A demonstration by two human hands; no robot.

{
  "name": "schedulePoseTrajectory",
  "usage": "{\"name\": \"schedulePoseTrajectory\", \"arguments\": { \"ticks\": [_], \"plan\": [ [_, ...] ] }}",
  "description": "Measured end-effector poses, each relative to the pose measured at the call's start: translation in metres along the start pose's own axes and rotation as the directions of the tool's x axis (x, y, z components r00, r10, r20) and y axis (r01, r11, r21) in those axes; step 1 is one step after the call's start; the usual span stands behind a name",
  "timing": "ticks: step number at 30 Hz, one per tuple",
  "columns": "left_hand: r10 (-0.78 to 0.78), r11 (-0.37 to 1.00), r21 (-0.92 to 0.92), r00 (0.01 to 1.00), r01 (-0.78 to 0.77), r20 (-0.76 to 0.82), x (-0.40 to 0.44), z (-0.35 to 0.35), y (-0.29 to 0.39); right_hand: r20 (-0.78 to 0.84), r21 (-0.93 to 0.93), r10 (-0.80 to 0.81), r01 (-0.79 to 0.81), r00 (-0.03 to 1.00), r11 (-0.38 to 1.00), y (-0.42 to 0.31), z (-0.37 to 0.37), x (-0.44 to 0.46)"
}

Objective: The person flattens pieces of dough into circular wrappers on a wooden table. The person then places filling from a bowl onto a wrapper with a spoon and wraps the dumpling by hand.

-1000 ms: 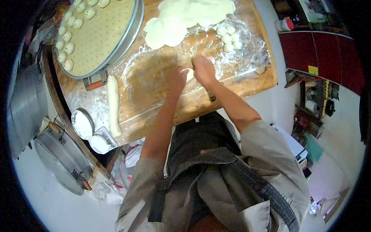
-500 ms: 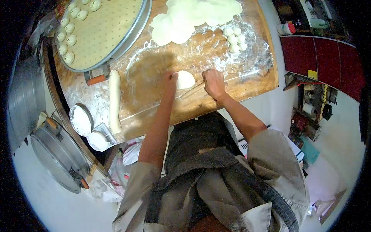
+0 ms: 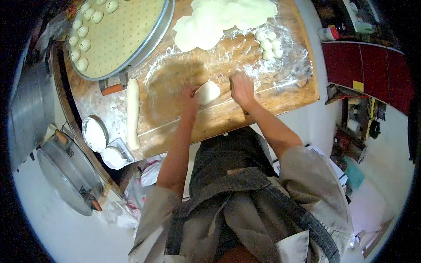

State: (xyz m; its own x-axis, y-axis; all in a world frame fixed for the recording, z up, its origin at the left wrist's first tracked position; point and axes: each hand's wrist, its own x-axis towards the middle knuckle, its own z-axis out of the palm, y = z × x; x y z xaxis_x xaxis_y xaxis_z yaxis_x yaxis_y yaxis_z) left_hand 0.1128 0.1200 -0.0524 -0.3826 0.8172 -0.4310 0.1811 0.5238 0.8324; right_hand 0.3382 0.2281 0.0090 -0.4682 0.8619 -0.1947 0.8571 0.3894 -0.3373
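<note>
My left hand [image 3: 189,101] pinches the left edge of a small flattened dough round [image 3: 208,92], which lies near the front of the floured wooden table [image 3: 232,115]. Just right of the dough, my right hand [image 3: 242,89] is closed in a fist, apart from it. The thin wooden rolling pin seen in that fist a moment before is mostly hidden now. Farther back sit a cluster of small dough balls [image 3: 266,45] and a spread of overlapping flat dough rounds [image 3: 221,22]. A long dough roll [image 3: 133,115] lies to the left.
A large round steamer tray [image 3: 125,44] with several filled buns [image 3: 82,65] takes up the back left. Bowls of white flour [image 3: 94,133] and white powder [image 3: 115,157] stand at the left front corner. Another metal steamer [image 3: 70,173] is below, left of the table.
My right hand has drawn the rolling pin back off the dough. The dough round has turned and tilted slightly in my left hand. The whole view has shifted a little.
</note>
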Motion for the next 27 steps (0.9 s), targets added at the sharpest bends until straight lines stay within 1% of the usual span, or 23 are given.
{"name": "schedulePoseTrajectory", "arguments": {
  "ticks": [2, 4, 5, 6, 7, 8, 9, 10, 11, 12, 13, 14, 15, 16, 17, 18, 19, 20, 21, 23, 25, 26, 27],
  "plan": [
    [0.137, 0.981, 0.136, 0.990, -0.139, 0.027, -0.004, -0.002, 0.017, -0.378, 0.128, 0.021, 0.030, 0.925, 0.991, -0.006, 0.012, 0.043],
    [0.334, 0.891, 0.310, 0.941, -0.332, 0.047, 0.012, 0.008, 0.016, -0.355, 0.109, -0.001, 0.043, 0.935, 0.993, -0.009, 0.015, 0.057],
    [0.404, 0.834, 0.388, 0.913, -0.392, 0.055, 0.020, 0.008, 0.020, -0.325, 0.081, -0.027, 0.056, 0.945, 0.995, -0.010, 0.011, 0.061],
    [0.470, 0.768, 0.463, 0.880, -0.443, 0.063, 0.028, 0.006, 0.027, -0.360, 0.076, -0.020, 0.051, 0.933, 0.996, -0.012, 0.007, 0.048],
    [0.300, 0.718, 0.571, 0.917, -0.399, 0.264, 0.028, -0.002, 0.066, -0.389, 0.065, -0.016, 0.045, 0.921, 0.997, -0.009, 0.009, 0.022],
    [0.088, 0.638, 0.671, 0.902, -0.378, 0.424, 0.028, -0.008, 0.097, -0.320, 0.084, -0.055, 0.086, 0.946, 0.993, 0.000, 0.012, 0.002],
    [0.115, 0.637, 0.663, 0.899, -0.394, 0.423, 0.029, -0.009, 0.115, -0.304, -0.051, -0.138, 0.128, 0.943, 0.990, 0.004, 0.014, -0.020],
    [0.005, 0.900, 0.395, 0.911, -0.184, 0.413, 0.035, -0.008, 0.131, -0.268, -0.009, -0.084, 0.085, 0.960, 0.996, 0.004, 0.014, -0.030],
    [-0.100, 0.995, 0.069, 0.887, 0.077, 0.451, 0.039, -0.004, 0.143, -0.230, 0.032, -0.031, 0.040, 0.973, 0.999, 0.005, 0.010, -0.036],
    [-0.065, 0.997, 0.062, 0.888, 0.041, 0.456, 0.040, 0.003, 0.155, -0.263, 0.018, -0.029, 0.035, 0.964, 0.999, 0.003, 0.002, -0.036],
    [0.081, 0.972, -0.233, 0.936, 0.001, 0.342, 0.044, 0.017, 0.156, -0.185, 0.043, 0.020, -0.012, 0.983, 0.999, 0.000, -0.001, -0.032],
    [0.181, 0.862, -0.503, 0.964, -0.061, 0.193, 0.045, 0.028, 0.157, -0.100, 0.072, 0.068, -0.061, 0.993, 0.996, -0.001, -0.006, -0.031],
    [0.035, 0.867, -0.496, 0.985, 0.055, 0.170, 0.048, 0.037, 0.151, -0.127, 0.064, 0.075, -0.067, 0.989, 0.996, 0.002, -0.007, -0.033],
    [0.056, 0.866, -0.498, 0.983, 0.039, 0.175, 0.055, 0.043, 0.124, -0.202, 0.078, -0.009, 0.026, 0.979, 0.997, 0.006, -0.002, -0.036],
    [0.314, 0.912, -0.321, 0.938, -0.254, 0.149, 0.066, 0.045, 0.086, -0.274, 0.082, -0.095, 0.122, 0.957, 0.989, 0.006, -0.003, -0.039],
    [0.466, 0.884, -0.058, 0.865, -0.464, 0.185, 0.074, 0.048, 0.051, -0.291, 0.074, -0.095, 0.121, 0.952, 0.990, 0.006, -0.011, -0.043],
    [0.604, 0.744, 0.193, 0.767, -0.640, 0.216, 0.082, 0.051, 0.017, -0.242, 0.061, -0.177, 0.197, 0.954, 0.978, 0.007, -0.020, -0.050],
    [0.634, 0.557, 0.485, 0.723, -0.674, 0.275, 0.078, 0.049, -0.008, -0.185, 0.053, -0.261, 0.274, 0.948, 0.960, 0.008, -0.030, -0.058],
    [0.406, 0.786, 0.382, 0.872, -0.486, 0.273, 0.059, 0.035, -0.007, -0.036, 0.064, -0.239, 0.241, 0.970, 0.969, 0.011, -0.038, -0.063],
    [0.147, 0.935, 0.268, 0.942, -0.232, 0.302, 0.021, 0.014, -0.022, -0.027, -0.020, -0.272, 0.271, 0.962, 0.962, 0.030, -0.021, -0.067],
    [0.317, 0.948, 0.025, 0.947, -0.319, 0.062, -0.008, 0.007, -0.041, -0.013, -0.104, -0.302, 0.299, 0.953, 0.949, 0.034, -0.024, -0.068],
    [0.316, 0.948, 0.019, 0.947, -0.318, 0.062, -0.022, -0.001, -0.041, -0.035, -0.089, -0.286, 0.282, 0.958, 0.955, 0.033, -0.032, -0.071],
    [0.231, 0.968, 0.087, 0.970, -0.237, 0.071, -0.046, -0.020, -0.010, -0.057, -0.074, -0.269, 0.264, 0.962, 0.962, 0.032, -0.039, -0.072]
  ]
}}
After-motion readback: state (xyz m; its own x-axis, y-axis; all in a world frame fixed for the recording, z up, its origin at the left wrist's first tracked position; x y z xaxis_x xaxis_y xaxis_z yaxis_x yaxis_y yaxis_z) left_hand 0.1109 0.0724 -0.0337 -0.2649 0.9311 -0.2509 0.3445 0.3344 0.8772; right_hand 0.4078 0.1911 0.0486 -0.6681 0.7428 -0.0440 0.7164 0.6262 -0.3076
